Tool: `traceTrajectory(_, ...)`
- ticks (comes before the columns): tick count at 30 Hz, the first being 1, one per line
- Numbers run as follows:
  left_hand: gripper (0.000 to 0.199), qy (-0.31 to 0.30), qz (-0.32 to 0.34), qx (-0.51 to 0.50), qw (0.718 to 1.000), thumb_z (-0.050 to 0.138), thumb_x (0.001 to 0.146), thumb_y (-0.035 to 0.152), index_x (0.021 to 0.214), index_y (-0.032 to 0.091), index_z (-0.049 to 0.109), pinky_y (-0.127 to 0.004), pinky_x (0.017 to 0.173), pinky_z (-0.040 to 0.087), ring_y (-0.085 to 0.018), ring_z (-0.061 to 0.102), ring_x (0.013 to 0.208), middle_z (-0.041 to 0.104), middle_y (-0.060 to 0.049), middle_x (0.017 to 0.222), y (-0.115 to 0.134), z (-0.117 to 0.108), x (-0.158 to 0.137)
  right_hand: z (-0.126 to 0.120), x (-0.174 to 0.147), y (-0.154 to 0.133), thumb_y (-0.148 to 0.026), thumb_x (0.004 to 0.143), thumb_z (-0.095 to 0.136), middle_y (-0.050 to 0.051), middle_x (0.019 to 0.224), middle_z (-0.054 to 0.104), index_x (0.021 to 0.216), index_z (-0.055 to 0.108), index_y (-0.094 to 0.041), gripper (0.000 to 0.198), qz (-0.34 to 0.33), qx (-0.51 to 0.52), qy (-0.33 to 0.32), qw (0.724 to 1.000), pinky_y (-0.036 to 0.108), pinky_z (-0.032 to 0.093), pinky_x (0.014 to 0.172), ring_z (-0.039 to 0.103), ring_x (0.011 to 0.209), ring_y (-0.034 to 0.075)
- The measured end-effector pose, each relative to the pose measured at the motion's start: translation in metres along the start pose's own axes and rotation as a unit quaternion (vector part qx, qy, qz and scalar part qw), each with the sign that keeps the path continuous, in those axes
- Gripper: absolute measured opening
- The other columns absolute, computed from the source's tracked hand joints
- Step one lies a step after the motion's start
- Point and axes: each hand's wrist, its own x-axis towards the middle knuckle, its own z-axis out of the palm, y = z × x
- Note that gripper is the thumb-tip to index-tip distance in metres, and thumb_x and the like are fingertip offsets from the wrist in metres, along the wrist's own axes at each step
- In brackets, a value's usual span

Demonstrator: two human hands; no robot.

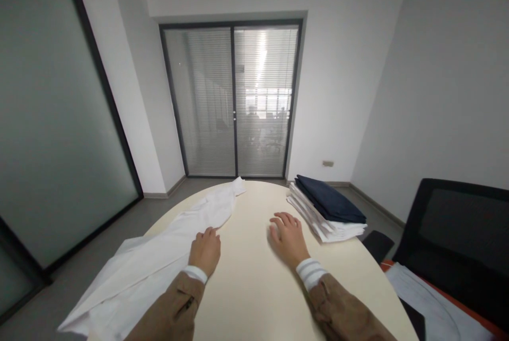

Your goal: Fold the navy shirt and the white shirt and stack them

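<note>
A white shirt [159, 256] lies spread along the left side of the round table, and its sleeve [214, 208] stretches to the far edge. My left hand [205, 251] is at the shirt's inner edge, knuckles up, with its fingers curled onto the cloth; the fingertips are partly hidden. Over the bare tabletop, my right hand [289, 237] holds nothing, its fingers apart and slightly bent. Just beyond it, to the right, sits a stack of folded white clothes [318, 219] with a folded dark navy garment [330, 200] on top.
The cream round table [246, 288] fills the lower middle. A black mesh chair [457, 229] stands at the right, with white cloth [429, 304] and something orange on its seat. Beyond are a glazed door with blinds [234, 102] and a frosted glass panel [59, 134].
</note>
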Motion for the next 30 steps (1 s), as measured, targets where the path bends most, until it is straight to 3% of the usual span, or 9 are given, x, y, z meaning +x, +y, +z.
traceTrajectory(5,0.035,0.014,0.077,-0.169,0.983,0.037,0.094,0.014,0.112,0.015,0.067,-0.035,0.097,0.041,-0.025,0.062,0.104,0.068,-0.013,0.112,0.019,0.0,-0.003,0.017,-0.017,-0.006,-0.031,0.093,0.05,0.009,0.117,0.065,0.113,0.067,-0.025,0.027,0.005,0.057,-0.08,0.995,0.045,0.037,0.099,0.048,0.118,0.028)
traceTrajectory(9,0.029,0.007,0.053,-0.3,0.953,0.045,0.09,0.017,0.104,0.019,0.07,-0.036,0.092,0.044,-0.026,0.066,0.1,0.073,-0.011,0.105,0.042,0.008,-0.013,0.014,-0.02,-0.009,-0.033,0.092,0.052,0.007,0.113,0.066,0.115,0.065,-0.025,0.027,-0.01,0.088,-0.125,0.988,0.042,0.037,0.097,0.051,0.114,0.026)
traceTrajectory(15,0.024,-0.018,0.022,-0.435,0.9,0.056,0.082,0.021,0.098,0.02,0.074,-0.035,0.08,0.047,-0.025,0.067,0.083,0.074,-0.009,0.093,0.07,0.018,-0.026,0.007,-0.019,-0.021,-0.034,0.091,0.052,0.008,0.102,0.066,0.102,0.062,-0.02,0.02,-0.009,0.117,-0.135,0.984,0.037,0.039,0.091,0.057,0.102,0.024)
traceTrajectory(21,0.023,0.008,0.021,-0.485,0.874,0.057,0.083,0.027,0.098,0.021,0.073,-0.034,0.079,0.047,-0.023,0.063,0.079,0.074,-0.007,0.091,0.074,0.014,-0.026,0.005,-0.019,-0.028,-0.037,0.092,0.051,0.008,0.106,0.07,0.119,0.055,-0.022,0.031,0.026,0.214,-0.14,0.966,0.036,0.043,0.089,0.063,0.099,0.025)
traceTrajectory(30,0.023,0.031,0.024,-0.527,0.849,0.063,0.082,0.035,0.098,0.02,0.068,-0.029,0.072,0.049,-0.02,0.064,0.075,0.071,-0.005,0.081,0.078,0.012,-0.027,0.018,-0.024,-0.036,-0.04,0.093,0.048,0.009,0.109,0.072,0.125,0.052,-0.025,0.035,0.075,0.355,-0.135,0.922,0.037,0.049,0.087,0.067,0.097,0.025)
